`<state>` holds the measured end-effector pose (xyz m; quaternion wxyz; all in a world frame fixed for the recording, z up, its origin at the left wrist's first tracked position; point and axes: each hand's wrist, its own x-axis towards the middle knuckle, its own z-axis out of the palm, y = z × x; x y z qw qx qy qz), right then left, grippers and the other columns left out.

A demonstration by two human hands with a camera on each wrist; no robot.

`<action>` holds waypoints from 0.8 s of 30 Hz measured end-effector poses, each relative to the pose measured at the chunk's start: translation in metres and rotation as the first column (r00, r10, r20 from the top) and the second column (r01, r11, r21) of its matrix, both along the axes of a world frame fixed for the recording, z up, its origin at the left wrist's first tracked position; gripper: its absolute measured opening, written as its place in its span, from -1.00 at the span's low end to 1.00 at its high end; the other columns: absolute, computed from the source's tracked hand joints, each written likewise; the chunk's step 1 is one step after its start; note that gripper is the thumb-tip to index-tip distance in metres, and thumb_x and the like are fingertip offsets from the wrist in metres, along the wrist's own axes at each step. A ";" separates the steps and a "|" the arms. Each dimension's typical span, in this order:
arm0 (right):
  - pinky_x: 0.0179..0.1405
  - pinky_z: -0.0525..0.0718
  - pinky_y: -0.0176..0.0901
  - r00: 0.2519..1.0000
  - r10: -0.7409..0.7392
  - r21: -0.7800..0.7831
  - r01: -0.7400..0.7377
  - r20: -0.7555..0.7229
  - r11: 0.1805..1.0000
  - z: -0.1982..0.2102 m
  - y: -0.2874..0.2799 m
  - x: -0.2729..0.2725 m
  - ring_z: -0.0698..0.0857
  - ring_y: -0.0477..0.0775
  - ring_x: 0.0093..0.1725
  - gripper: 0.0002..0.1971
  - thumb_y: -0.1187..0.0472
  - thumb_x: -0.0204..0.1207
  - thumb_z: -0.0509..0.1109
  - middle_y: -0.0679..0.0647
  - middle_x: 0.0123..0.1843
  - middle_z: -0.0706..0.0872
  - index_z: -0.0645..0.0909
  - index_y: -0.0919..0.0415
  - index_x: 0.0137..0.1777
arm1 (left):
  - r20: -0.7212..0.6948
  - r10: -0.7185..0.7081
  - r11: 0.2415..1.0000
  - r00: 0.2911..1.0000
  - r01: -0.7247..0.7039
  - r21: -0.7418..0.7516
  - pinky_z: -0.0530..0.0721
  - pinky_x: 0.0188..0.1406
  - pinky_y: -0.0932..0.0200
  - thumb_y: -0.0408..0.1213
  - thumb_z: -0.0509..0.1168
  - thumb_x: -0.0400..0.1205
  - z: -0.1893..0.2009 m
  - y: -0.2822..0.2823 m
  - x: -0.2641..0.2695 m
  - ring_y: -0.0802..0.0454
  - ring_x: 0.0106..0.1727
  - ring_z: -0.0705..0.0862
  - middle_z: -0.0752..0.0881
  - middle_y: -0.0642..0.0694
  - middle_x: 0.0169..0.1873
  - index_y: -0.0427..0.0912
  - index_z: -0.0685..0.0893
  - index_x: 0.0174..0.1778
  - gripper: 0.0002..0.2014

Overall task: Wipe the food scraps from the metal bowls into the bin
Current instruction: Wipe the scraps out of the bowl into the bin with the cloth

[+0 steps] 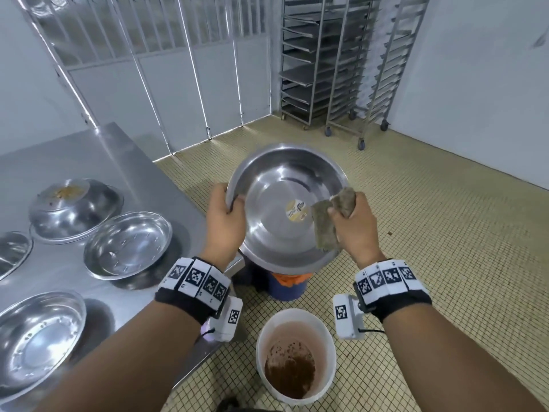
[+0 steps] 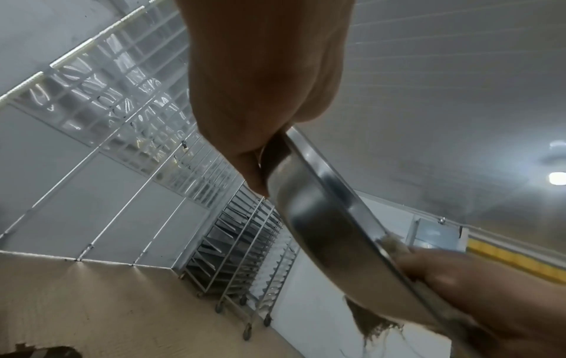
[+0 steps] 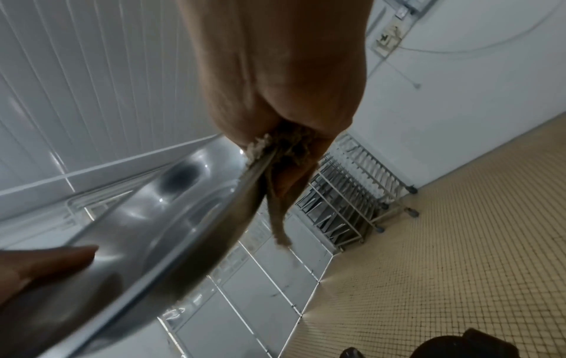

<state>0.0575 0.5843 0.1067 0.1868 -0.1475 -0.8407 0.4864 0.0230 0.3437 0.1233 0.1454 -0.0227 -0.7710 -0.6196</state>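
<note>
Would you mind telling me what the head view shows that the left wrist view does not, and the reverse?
Only the head view shows the steel table with four more bowls, the white bucket of brown scraps, the blue bin and the held bowl's sticker. Only the left wrist view shows the ceiling light. Both show the left hand gripping the metal bowl, the right hand holding the cloth at its rim, and the tray racks.

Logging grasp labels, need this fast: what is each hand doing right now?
Left hand: grips the rim of the tilted metal bowl.
Right hand: holds the brown cloth against the bowl's right edge.
</note>
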 end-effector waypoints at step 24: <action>-0.14 0.56 -0.17 0.715 0.671 0.048 -0.690 0.195 0.722 -0.014 -0.266 -0.007 0.67 0.03 -0.09 -0.84 0.10 0.74 0.33 -0.03 -0.04 0.68 0.51 0.09 0.24 | 0.204 0.632 0.767 0.748 -0.640 -0.030 0.63 -0.21 0.06 -0.22 0.23 0.79 -0.026 -0.238 0.163 0.04 -0.12 0.70 0.69 0.08 -0.13 0.09 0.60 0.10 -0.90</action>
